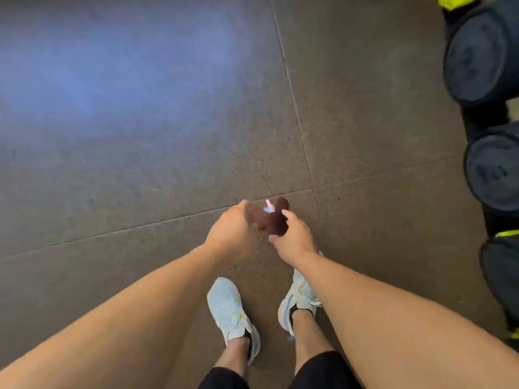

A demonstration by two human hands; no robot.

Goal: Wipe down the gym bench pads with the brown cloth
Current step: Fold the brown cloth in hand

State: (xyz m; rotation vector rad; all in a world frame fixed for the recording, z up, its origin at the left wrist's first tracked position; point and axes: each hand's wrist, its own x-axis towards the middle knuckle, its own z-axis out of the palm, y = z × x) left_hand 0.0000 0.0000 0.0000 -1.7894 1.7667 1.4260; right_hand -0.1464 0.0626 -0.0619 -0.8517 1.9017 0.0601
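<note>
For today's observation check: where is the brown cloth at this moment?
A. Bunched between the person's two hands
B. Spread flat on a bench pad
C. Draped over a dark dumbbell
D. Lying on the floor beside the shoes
A: the brown cloth sits bunched between the left hand and right hand, held above the floor.

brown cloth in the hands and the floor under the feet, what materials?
Bunched brown cloth: looks like soft plush fabric, matte and lumpy, with a pink-blue tag; blurred, so fibre unclear. Grey-brown floor: probably speckled rubber tiles, matte, with straight seams and a dull blue sheen.
</note>
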